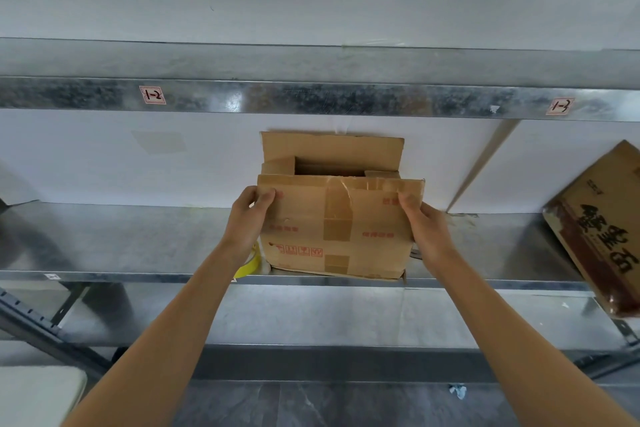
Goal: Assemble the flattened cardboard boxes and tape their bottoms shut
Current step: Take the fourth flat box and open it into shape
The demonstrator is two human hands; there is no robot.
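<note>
The box (332,225) stands on the shelf (138,239) between the two hands, its top flaps open. The left hand (247,218) grips its top left corner, and the right hand (424,229) grips its top right corner. A yellow tape roll (248,266) peeks out just under the left hand.

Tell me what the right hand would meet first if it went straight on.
The cardboard box: the right hand grips its front flap. Past that, probably its rear flap; depth unclear.
</note>
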